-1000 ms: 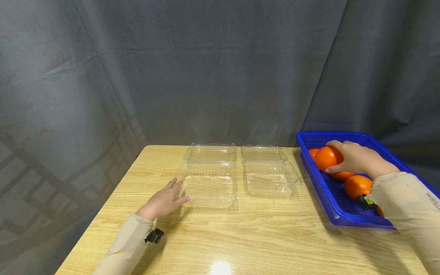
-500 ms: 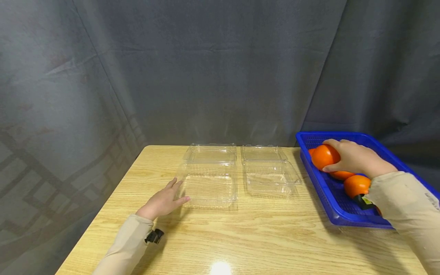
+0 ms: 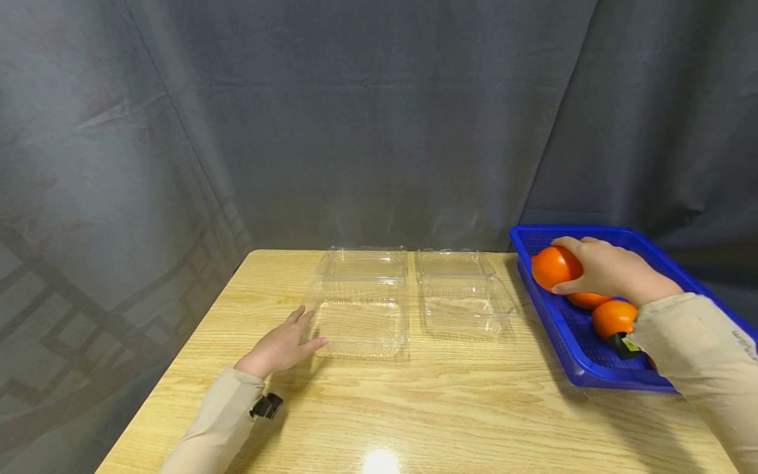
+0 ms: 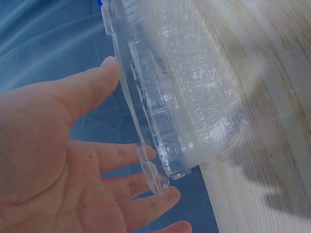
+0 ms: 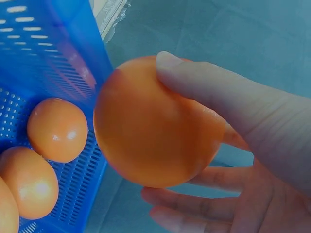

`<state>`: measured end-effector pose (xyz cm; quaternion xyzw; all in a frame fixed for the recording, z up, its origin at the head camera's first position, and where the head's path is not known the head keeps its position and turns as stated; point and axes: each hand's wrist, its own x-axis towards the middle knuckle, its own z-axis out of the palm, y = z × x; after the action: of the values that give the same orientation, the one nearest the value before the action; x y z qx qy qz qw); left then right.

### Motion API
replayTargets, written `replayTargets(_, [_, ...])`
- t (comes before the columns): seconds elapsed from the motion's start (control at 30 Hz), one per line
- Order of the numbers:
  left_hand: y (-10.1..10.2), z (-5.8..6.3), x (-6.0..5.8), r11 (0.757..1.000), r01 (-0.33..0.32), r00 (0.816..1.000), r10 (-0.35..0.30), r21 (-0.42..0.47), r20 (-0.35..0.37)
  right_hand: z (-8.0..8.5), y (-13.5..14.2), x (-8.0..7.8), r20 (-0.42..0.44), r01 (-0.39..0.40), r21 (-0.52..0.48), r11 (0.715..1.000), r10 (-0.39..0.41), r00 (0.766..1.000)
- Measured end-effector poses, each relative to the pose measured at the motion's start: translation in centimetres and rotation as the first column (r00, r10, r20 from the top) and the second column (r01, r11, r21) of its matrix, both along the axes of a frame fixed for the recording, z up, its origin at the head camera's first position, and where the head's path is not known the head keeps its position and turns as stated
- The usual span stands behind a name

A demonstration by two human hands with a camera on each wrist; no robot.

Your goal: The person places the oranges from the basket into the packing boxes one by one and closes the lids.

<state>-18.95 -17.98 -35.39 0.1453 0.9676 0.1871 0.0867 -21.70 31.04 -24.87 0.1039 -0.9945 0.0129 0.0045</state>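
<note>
My right hand [image 3: 610,266] grips a smooth round orange fruit [image 3: 555,268] above the left side of the blue basket [image 3: 577,376]. In the right wrist view, the thumb lies over the top of the held fruit [image 5: 155,124] and fingers reach behind and below it. My left hand [image 3: 281,345] is spread at the left edge of an open clear plastic clamshell box [image 3: 358,329]. The left wrist view shows its fingertips [image 4: 170,196] at the clear rim [image 4: 129,97], with the thumb apart from the other fingers.
Several more orange fruits [image 3: 614,319] lie in the basket, and a black object with a yellow-green mark [image 3: 624,347] shows near my right sleeve. A second open clamshell box [image 3: 464,313] stands between the first box and the basket. A grey curtain [image 3: 379,131] hangs behind the table [image 3: 450,401].
My right hand has shifted slightly left and up with the orange fruit, towards the basket's left rim. My left hand and both boxes have stayed in place.
</note>
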Motion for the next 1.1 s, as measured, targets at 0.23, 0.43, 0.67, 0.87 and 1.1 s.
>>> replayTargets(0.23, [0.0,0.0,0.0,1.0,-0.001,1.0,0.001,0.001,-0.004,0.1,-0.5,0.1,-0.001,0.007,0.004,1.0,-0.007,1.0])
replayTargets(0.43, [0.0,-0.1,0.0,1.0,-0.001,1.0,0.001,0.003,-0.002,0.0,-0.9,0.1,-0.008,0.005,0.001,1.0,-0.005,1.0])
replayTargets(0.67, [0.0,0.0,0.0,1.0,-0.004,1.0,0.004,0.006,0.0,0.0,-1.3,0.4,-0.002,0.008,-0.006,1.0,-0.008,1.0])
replayTargets(0.87, [0.0,-0.1,0.0,1.0,-0.005,1.0,0.005,0.009,0.0,0.1,-1.7,0.4,-0.01,-0.001,-0.009,1.0,0.001,1.0])
replayTargets(1.1, [0.0,-0.1,0.1,1.0,-0.002,1.0,0.002,0.014,-0.005,0.0,-2.1,0.6,-0.036,-0.017,-0.022,1.0,0.016,0.999])
